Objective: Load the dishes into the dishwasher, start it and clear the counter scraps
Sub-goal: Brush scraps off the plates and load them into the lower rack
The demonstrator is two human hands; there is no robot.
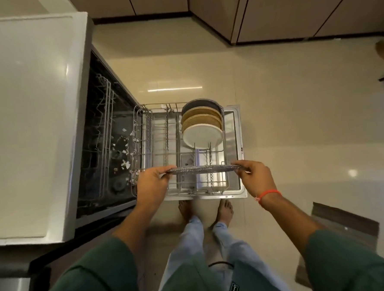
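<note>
The white table (27, 110) fills the space to the left of the fingers, with the open dishwasher (110, 150) tucked under its edge. Beyond the fingers, the wire rack (155, 152) is pulled out over the lowered door (235, 129). Standing on edge in the rack's far right part are four plates (202, 124): a white one nearest the fingers, two tan ones behind it, a dark one last. White scraps (125, 163) lie in the dishwasher's tub, left of the left hand (152, 185). A flat, speckled grey plate (203, 169) is held level just above the rack's near side, the left hand's fingers (165, 170) pinching its left rim and the right hand (256, 177) gripping its right rim.
</note>
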